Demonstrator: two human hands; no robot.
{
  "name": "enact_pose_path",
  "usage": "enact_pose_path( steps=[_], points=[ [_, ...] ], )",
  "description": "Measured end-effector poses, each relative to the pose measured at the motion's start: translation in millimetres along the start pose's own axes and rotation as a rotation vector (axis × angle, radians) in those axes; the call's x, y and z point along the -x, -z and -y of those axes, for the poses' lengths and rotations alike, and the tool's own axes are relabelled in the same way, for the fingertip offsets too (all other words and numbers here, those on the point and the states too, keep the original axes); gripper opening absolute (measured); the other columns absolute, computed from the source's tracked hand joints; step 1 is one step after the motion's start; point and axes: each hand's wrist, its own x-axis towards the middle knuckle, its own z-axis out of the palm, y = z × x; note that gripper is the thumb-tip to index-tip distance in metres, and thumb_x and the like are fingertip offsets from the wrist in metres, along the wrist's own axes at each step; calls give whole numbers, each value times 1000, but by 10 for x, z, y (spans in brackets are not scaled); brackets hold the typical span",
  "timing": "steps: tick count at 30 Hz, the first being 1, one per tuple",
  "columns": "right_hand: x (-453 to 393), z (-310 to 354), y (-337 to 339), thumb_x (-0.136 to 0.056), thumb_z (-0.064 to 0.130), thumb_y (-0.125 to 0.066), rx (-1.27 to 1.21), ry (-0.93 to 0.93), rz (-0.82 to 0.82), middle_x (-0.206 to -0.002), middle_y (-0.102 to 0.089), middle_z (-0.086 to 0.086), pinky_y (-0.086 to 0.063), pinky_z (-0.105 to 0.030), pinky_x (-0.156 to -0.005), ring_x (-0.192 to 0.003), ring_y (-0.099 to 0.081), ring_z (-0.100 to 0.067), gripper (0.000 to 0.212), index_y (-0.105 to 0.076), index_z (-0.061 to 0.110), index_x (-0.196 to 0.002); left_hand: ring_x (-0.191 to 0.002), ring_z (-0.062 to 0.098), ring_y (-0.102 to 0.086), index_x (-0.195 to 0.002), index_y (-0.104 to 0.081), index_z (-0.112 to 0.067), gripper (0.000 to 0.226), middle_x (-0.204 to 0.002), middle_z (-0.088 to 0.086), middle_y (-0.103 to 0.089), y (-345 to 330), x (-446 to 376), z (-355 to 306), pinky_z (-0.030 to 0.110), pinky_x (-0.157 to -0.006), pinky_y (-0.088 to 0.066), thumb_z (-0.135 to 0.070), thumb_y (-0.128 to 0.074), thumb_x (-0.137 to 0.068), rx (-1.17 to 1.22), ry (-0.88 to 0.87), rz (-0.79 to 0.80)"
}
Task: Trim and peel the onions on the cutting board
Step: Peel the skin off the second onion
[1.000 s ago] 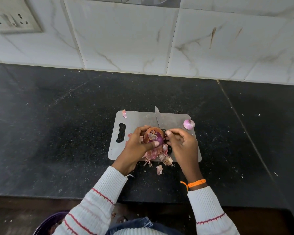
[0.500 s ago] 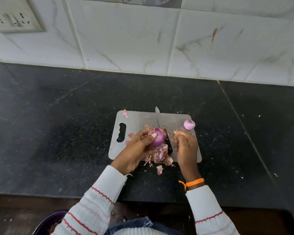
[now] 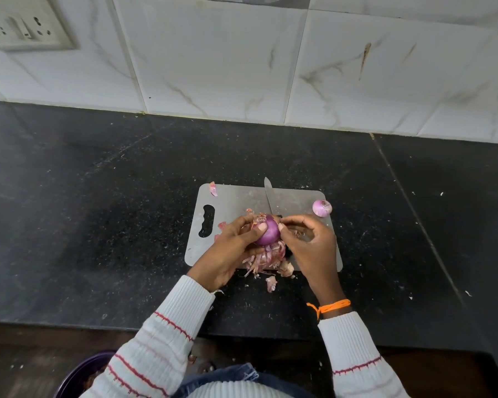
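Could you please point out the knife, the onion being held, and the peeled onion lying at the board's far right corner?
knife (image 3: 268, 193): head view, on the bare blade.
held onion (image 3: 269, 232): head view, on its purple side.
peeled onion (image 3: 322, 208): head view, on its top.

My hands cover the steel knife's (image 3: 268, 196) handle; the dark purple bowl (image 3: 78, 376) runs off the bottom edge.
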Motion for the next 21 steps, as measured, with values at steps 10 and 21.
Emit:
enact_pose_path(
  steps=[10, 21],
  points=[
    [-15, 5, 9, -87, 13, -38, -22, -113, -33, -57, -44, 1, -33, -14, -50, -54, -43, -4, 27, -51, 3, -65, -85, 12, -66, -113, -55, -17, 21, -110, 7, -62, -34, -16, -2, 18, -67, -54, -14, -55, -93, -17, -21, 6],
    [-8, 35, -1, -90, 24, -44, -673, -331, 195, -63, -44, 5, -37, -13, -52, -55, -36, -3, 22, -43, 12, -71, -87, 16, -64, -119, -52, -13, 28, -118, 14, -58, -14, -43, 3, 19, -68, -55, -13, -56, -92, -16, 12, 0]
  ],
)
